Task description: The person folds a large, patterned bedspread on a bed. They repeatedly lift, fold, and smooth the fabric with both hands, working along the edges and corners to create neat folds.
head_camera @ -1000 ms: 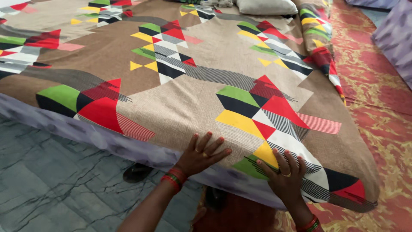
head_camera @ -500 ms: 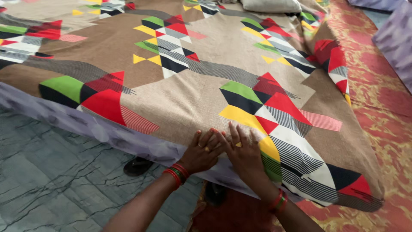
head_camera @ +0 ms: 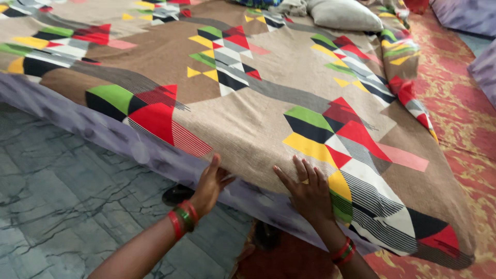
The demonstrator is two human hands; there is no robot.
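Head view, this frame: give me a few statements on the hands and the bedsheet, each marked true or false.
1. The right hand lies flat on the patterned bedsheet, fingers spread. True.
2. The left hand is at the sheet's front edge, over the purple mattress side. True.
3. The left hand holds a pillow. False: the grey pillow lies at the far end of the bed, untouched.
4. Both wrists are bare. False: each wears red and green bangles.

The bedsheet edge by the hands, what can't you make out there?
Head view only:
- Left hand: fingertips curl under the bedsheet edge, grip hidden.
- Dark footwear below the bed: mostly covered by the purple mattress edge.
- Pillow: cut off by the top frame.
- Right hand: palm hidden, seen from the back.
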